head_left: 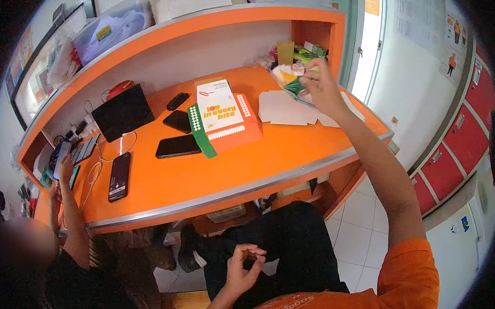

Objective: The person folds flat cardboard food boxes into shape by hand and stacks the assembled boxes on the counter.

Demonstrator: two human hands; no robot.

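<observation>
My right hand (322, 87) is raised over the right part of the orange desk (269, 156), its fingers pinched on a small green, yellow and white piece (293, 83), partly blurred. Beneath it lies a flat white cardboard sheet (281, 108). My left hand (243, 269) rests above my lap with its fingers curled and thumb near them; whether anything small is between them is hidden. Mid-desk, a printed box piece (221, 114) in white, green and orange lies flat.
Several phones, one of them (119, 177) near the front edge, lie left of the box piece. A black tablet (123, 112) stands behind. At far left a person (70, 237) holds a phone. A yellow cup (285, 53) stands at the back right.
</observation>
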